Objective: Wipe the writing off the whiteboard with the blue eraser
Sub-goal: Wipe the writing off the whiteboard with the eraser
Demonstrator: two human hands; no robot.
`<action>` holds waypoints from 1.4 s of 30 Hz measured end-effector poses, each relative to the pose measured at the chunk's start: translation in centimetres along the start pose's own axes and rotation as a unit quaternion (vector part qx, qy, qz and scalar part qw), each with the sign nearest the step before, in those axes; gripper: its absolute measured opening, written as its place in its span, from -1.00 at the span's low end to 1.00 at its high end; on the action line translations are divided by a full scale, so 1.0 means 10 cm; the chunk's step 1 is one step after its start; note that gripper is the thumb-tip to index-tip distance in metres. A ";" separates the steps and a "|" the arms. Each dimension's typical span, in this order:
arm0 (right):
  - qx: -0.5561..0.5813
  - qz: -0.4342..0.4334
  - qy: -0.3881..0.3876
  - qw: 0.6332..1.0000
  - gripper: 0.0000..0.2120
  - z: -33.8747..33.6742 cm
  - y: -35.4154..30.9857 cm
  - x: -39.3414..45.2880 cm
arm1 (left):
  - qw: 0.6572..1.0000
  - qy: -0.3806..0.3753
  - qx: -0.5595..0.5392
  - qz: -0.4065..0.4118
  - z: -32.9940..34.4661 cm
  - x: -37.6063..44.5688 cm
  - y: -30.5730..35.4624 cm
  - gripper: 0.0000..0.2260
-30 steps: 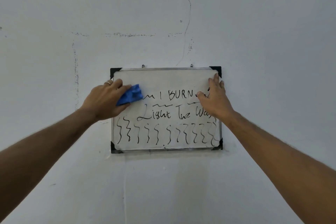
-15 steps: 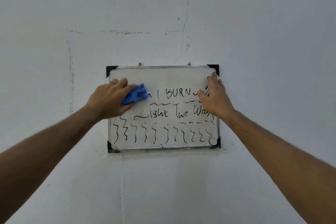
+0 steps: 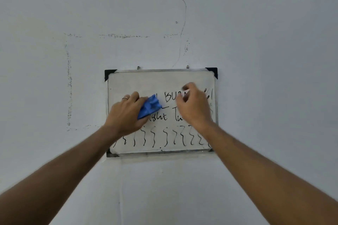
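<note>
A small whiteboard [image 3: 161, 80] with black corner caps hangs on the wall. Black writing [image 3: 170, 97] crosses its middle, and a row of wavy lines [image 3: 165, 138] runs along the bottom. My left hand [image 3: 126, 113], a ring on one finger, presses the blue eraser [image 3: 149, 106] flat against the board's left middle, over the start of the written lines. My right hand [image 3: 194, 106] hovers in front of the board's right middle with its fingers curled, blurred, and hides part of the words. Whether it touches the board I cannot tell.
The board hangs from two small hooks [image 3: 139, 67] on a pale wall [image 3: 265, 60]. Dotted marks [image 3: 68, 82] and a thin dark line [image 3: 183, 23] mark the wall above and left of it.
My left hand has slid the eraser rightward over the first letters of the top line. My right hand has left the board's right edge, moved left and curled its fingers.
</note>
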State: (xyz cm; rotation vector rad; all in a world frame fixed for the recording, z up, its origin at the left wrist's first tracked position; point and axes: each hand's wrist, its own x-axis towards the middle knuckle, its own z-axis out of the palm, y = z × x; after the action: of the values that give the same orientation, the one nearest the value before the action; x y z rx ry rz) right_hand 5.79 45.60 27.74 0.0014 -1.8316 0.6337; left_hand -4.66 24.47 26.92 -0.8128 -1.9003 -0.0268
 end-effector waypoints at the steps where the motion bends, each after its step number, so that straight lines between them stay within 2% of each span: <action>1: 0.018 0.028 -0.048 0.998 -0.72 0.11 -0.12 -0.09 | 0.998 0.006 -0.027 -0.052 0.03 -0.01 0.09 -0.44; 3: 0.055 0.084 -0.113 0.989 -0.72 0.34 -0.32 -0.22 | 0.982 0.006 -0.104 -0.156 0.12 -0.04 0.31 -0.44; 5: 0.083 0.102 -0.101 0.986 -0.69 0.52 -0.43 -0.28 | 0.964 0.001 -0.171 -0.205 0.22 -0.04 0.47 -0.41; 7: 0.082 0.107 -0.078 0.988 -0.66 0.61 -0.45 -0.27 | 0.955 0.004 -0.225 -0.193 0.28 -0.03 0.49 -0.36; 9: 0.064 0.108 -0.074 0.989 -0.58 0.65 -0.40 -0.26 | 0.949 -0.010 -0.285 -0.131 0.26 -0.04 0.46 -0.34; 12: 0.031 0.088 -0.067 0.993 -0.41 0.67 -0.31 -0.27 | 0.908 -0.061 -0.403 -0.101 0.16 -0.10 0.48 -0.34; 14: -0.001 0.063 -0.075 0.995 -0.29 0.69 -0.28 -0.28 | 0.891 -0.091 -0.436 -0.093 0.11 -0.13 0.41 -0.34; 19: -0.131 -0.049 -0.093 0.986 -0.02 0.70 -0.23 -0.23 | 0.899 -0.150 -0.405 -0.072 -0.01 -0.12 0.09 -0.29; 20: -0.143 -0.070 -0.092 0.983 -0.01 0.66 -0.21 -0.18 | 0.905 -0.121 -0.400 -0.076 -0.03 -0.12 0.03 -0.32; 23: -0.149 -0.133 -0.067 0.978 -0.08 0.49 -0.11 0.05 | 0.916 0.073 -0.367 -0.146 -0.03 -0.13 -0.32 -0.49; 25: -0.167 -0.172 -0.056 0.969 -0.21 0.40 -0.04 0.18 | 0.921 0.139 -0.309 -0.190 0.02 -0.18 -0.54 -0.46; 29: -0.215 -0.219 -0.017 0.952 -0.50 0.46 0.00 0.28 | 0.943 0.080 -0.271 -0.177 0.17 -0.26 -0.59 -0.30; 31: -0.214 -0.257 -0.057 0.941 -0.51 0.52 0.05 0.17 | 0.949 0.063 -0.260 -0.167 0.25 -0.27 -0.57 -0.26; 34: -0.251 -0.334 -0.115 0.901 -0.47 0.45 0.31 0.02 | 0.969 0.057 -0.198 -0.135 0.35 -0.27 -0.65 -0.24; 38: -0.243 -0.260 -0.022 0.934 -0.51 0.38 0.34 0.21 | 0.989 0.035 -0.117 -0.086 0.38 -0.32 -0.80 -0.24; 40: -0.238 -0.258 -0.035 0.936 -0.50 0.49 0.22 0.16 | 0.991 0.032 -0.102 -0.076 0.35 -0.34 -0.84 -0.28; 42: -0.249 -0.306 -0.085 0.915 -0.47 0.57 0.27 0.01 | 0.991 0.039 -0.102 -0.079 0.33 -0.34 -0.86 -0.32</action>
State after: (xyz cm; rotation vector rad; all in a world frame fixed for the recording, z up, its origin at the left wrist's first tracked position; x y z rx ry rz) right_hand -0.08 45.55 25.45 0.2883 -1.9715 -0.2887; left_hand -11.10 17.28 25.43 -0.7844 -1.9047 -0.3508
